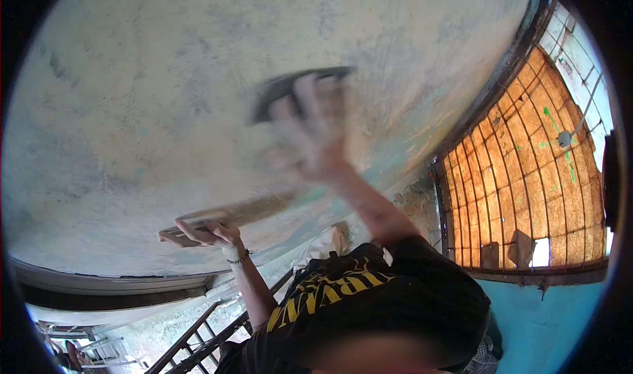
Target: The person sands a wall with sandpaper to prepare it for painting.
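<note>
A large pale plastered wall surface (pixel 163 102), stained grey and greenish, fills the view before me. My right hand (pixel 314 126) is raised against or just in front of it, strongly blurred, with its fingers on a dark flat tool (pixel 282 89). The blur hides the tool's kind and the exact grip. Lower left, my left hand (pixel 203 233), with a bracelet on its wrist, is palm up at the near end of a thin brownish flat board (pixel 262 208). Its fingers are around and beneath that end. The board lies close to the wall surface.
On the right stands a barred window (pixel 524 176) with orange covering behind the grid, above a turquoise wall (pixel 544 324). A white cable with a fitting (pixel 564 138) hangs there. Dark metal railings or a ladder (pixel 198 339) stand lower left, below a dark ledge (pixel 109 297).
</note>
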Demonstrator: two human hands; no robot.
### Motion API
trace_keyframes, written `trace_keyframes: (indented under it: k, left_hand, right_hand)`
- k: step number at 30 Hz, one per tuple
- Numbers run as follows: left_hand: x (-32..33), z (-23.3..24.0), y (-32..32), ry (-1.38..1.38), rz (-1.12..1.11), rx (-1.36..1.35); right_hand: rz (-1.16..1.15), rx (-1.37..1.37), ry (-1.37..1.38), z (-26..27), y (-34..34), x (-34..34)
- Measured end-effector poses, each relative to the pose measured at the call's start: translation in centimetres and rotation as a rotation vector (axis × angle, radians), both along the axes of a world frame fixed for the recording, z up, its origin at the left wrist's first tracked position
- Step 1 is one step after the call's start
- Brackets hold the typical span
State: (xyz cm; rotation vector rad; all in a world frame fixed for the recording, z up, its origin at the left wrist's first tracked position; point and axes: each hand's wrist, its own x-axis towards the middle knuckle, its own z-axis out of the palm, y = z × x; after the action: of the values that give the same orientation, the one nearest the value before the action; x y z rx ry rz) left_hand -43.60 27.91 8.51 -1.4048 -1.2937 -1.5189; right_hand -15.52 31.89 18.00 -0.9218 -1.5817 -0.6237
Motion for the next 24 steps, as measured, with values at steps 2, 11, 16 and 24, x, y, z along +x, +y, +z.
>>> trace_keyframes:
  k: [2,11,16,24]
  left_hand:
    - [-0.1,-0.1,0.3,0.036,0.015,0.013]
    - [1.5,-0.2,0.0,-0.098,-0.037,-0.021]
    - [0.8,0.2,0.9,-0.010,-0.011,0.007]
    - [0.5,-0.4,0.8,0.037,0.001,0.033]
  right_hand:
    - [-0.083,0.057,0.046,0.6,0.9,7.2]
    - [0.000,-0.082,0.115,0.5,1.4,16.8]
    - [-0.066,-0.290,0.043,-16.9,-1.1,5.1]
    - [-0.002,-0.806,-0.233,-33.3,-7.6,1.7]
